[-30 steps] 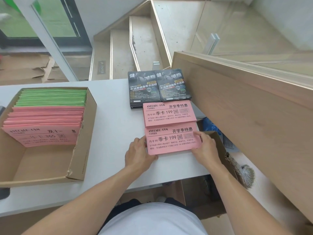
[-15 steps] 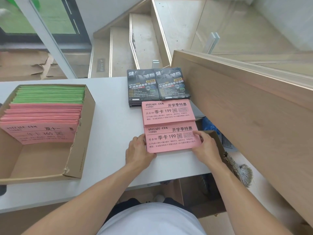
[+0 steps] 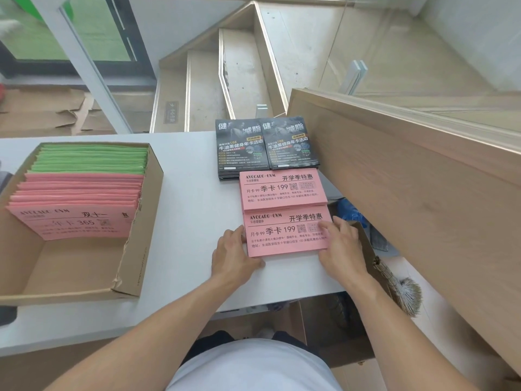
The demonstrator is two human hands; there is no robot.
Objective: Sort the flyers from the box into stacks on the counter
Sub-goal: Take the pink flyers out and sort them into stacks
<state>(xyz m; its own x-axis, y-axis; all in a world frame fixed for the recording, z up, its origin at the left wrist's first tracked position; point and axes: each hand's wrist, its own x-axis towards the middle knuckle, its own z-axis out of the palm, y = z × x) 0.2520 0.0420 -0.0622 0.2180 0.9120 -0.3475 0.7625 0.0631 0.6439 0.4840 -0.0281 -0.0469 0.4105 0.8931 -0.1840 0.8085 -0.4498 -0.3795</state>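
Note:
A cardboard box (image 3: 141, 249) on the left of the white counter (image 3: 189, 221) holds upright pink flyers (image 3: 76, 218) in front and green flyers (image 3: 93, 159) behind. On the counter's right side lie two black flyer stacks (image 3: 265, 145), a pink stack (image 3: 282, 190) below them, and a nearer pink stack (image 3: 284, 235). My left hand (image 3: 234, 258) presses against the nearer stack's left edge. My right hand (image 3: 341, 246) rests on its right edge, fingers over the top sheet.
A wooden partition (image 3: 408, 176) rises just right of the stacks. Past the counter's right edge, lower down, stand a brown box (image 3: 363, 235) with blue items (image 3: 349, 210) and a brush (image 3: 406, 292). Stairs (image 3: 208, 88) lie beyond the counter.
Both hands stay at the sides of the nearer pink stack with only slight shifts. The view has drifted a little.

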